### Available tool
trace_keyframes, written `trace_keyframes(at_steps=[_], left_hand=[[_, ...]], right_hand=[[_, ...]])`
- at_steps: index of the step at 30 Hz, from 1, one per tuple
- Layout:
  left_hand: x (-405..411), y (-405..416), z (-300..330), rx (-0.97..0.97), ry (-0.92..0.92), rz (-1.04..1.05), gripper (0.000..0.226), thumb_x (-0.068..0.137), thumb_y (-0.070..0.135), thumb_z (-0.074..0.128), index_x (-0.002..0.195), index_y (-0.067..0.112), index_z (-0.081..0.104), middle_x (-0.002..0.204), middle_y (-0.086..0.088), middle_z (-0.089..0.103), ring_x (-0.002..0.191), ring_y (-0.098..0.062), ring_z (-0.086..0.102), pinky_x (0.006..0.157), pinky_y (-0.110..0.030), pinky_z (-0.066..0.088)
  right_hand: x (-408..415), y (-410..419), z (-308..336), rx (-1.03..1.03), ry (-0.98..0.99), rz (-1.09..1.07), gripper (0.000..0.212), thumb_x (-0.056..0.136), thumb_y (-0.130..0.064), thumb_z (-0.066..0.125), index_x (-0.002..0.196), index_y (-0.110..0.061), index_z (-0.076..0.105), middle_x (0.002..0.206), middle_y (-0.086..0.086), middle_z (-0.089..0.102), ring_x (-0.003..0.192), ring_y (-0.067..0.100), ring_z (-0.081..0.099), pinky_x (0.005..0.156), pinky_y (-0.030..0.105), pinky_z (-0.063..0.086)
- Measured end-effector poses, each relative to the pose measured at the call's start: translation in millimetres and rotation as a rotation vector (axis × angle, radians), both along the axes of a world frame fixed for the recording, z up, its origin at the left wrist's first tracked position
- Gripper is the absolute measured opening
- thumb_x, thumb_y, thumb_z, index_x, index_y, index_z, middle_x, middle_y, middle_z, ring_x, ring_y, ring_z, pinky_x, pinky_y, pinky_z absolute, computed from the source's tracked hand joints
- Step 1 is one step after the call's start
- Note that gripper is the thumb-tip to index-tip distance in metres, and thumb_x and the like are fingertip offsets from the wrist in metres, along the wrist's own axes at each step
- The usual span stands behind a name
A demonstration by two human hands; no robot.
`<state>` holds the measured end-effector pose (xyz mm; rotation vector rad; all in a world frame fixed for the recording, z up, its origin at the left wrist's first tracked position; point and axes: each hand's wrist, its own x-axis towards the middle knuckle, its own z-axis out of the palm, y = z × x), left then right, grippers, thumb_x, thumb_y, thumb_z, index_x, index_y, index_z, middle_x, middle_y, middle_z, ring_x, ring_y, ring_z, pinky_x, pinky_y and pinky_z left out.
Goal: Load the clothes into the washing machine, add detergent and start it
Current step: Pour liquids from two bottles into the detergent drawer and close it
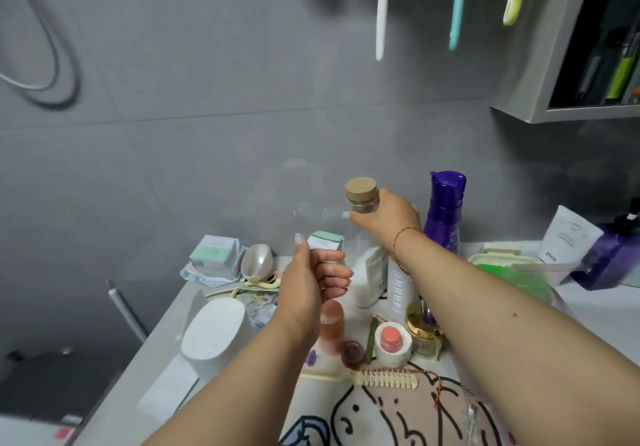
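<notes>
Right hand point(384, 217) grips clear bottle point(362, 203); left hand point(311, 272) curled.

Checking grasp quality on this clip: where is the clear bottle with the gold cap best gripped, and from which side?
Grip the neck just under the gold cap, coming from the right, as the right hand does. The clear bottle stands upright among crowded toiletries, with the purple bottle close by, so only its top is open to a hand, and the wider cap should stop slipping.

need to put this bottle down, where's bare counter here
Bare counter lies left of the white pad stack, along the near-left edge. A small patch sits right of the green tray. The middle, around the jars, is crowded.
</notes>
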<state>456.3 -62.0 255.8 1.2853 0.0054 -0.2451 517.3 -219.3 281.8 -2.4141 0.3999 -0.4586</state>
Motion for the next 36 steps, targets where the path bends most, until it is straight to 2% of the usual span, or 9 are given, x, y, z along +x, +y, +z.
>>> trace_keyframes(at_steps=[4,9,14,21,27,29,32,34,36], left_hand=[[-1.5,17.7,6.6,0.023,-0.044,0.072,0.058,0.102,0.047,0.027,0.090,0.002,0.061,0.056,-0.007,0.061,0.051,-0.018,0.053,0.055,-0.027,0.043],[-7.3,32.4,24.5,0.141,-0.257,0.225,0.018,0.092,0.029,0.062,0.096,0.012,0.066,0.083,0.005,0.065,0.075,-0.010,0.057,0.069,-0.028,0.045],[-22.7,64.1,38.9,0.183,-0.283,0.053,0.053,0.072,0.048,0.078,0.116,0.021,0.065,0.113,0.004,0.070,0.106,-0.012,0.065,0.079,-0.028,0.051],[-88.9,138.0,34.6,0.228,-0.308,-0.126,0.071,0.062,0.023,0.089,0.126,0.011,0.060,0.120,-0.001,0.068,0.105,-0.006,0.067,0.077,-0.013,0.053],[-160.7,212.0,29.9,0.445,-0.322,-0.041,0.053,0.067,0.017,0.088,0.114,0.011,0.065,0.105,0.002,0.071,0.090,-0.003,0.071,0.075,-0.015,0.055],[-179.7,242.0,23.5,0.424,-0.297,-0.021,0.051,0.068,0.016,0.087,0.114,0.009,0.066,0.104,-0.001,0.073,0.091,-0.006,0.071,0.074,-0.016,0.055],[-205.1,279.4,14.7,0.358,-0.264,0.004,0.046,0.069,0.008,0.085,0.111,0.008,0.068,0.106,-0.004,0.074,0.096,-0.012,0.072,0.078,-0.021,0.057],[-221.7,298.2,10.2,0.340,-0.263,-0.013,0.045,0.070,0.006,0.084,0.112,0.008,0.068,0.106,-0.004,0.074,0.098,-0.015,0.072,0.079,-0.025,0.057],[-240.2,317.3,8.1,0.356,-0.245,-0.101,0.051,0.069,0.010,0.085,0.116,0.008,0.066,0.110,-0.004,0.074,0.101,-0.014,0.071,0.083,-0.026,0.057]], right_hand=[[-11.6,13.2,21.8,-0.033,-0.110,0.018,0.052,0.072,-0.061,0.066,0.104,-0.021,0.058,0.105,0.002,0.069,0.105,0.026,0.060,0.098,0.037,0.037],[-41.2,38.4,67.1,-0.121,-0.266,0.023,0.049,0.067,-0.070,0.063,0.088,-0.026,0.053,0.094,-0.005,0.069,0.095,0.022,0.062,0.095,0.037,0.035],[-77.9,72.5,86.3,-0.016,-0.270,0.138,0.060,0.051,-0.075,0.067,0.089,-0.028,0.062,0.085,-0.013,0.068,0.087,0.014,0.064,0.087,0.038,0.049],[-136.3,144.3,67.6,0.170,-0.146,0.272,0.073,0.036,-0.076,0.069,0.089,-0.026,0.066,0.082,-0.012,0.071,0.079,0.007,0.067,0.079,0.037,0.056],[-206.7,221.1,49.1,0.266,-0.106,0.368,0.059,0.053,-0.071,0.073,0.075,-0.020,0.056,0.070,-0.013,0.061,0.066,0.005,0.056,0.063,0.029,0.045],[-232.5,231.9,34.8,0.466,-0.096,0.479,0.060,0.056,-0.068,0.065,0.085,-0.015,0.057,0.078,-0.007,0.059,0.073,0.008,0.055,0.068,0.025,0.044],[-272.2,244.7,-6.6,0.620,0.136,0.666,0.078,0.050,-0.061,0.077,0.114,-0.024,0.052,0.112,-0.008,0.061,0.105,0.004,0.058,0.085,0.018,0.049],[-295.5,262.2,-35.5,0.635,0.234,0.707,0.090,0.042,-0.050,0.088,0.120,-0.028,0.048,0.117,-0.007,0.062,0.106,0.006,0.062,0.090,0.024,0.052],[-315.6,280.9,-53.3,0.695,0.202,0.648,0.088,0.040,-0.037,0.092,0.118,-0.025,0.052,0.111,-0.002,0.068,0.101,0.012,0.067,0.092,0.034,0.054]])
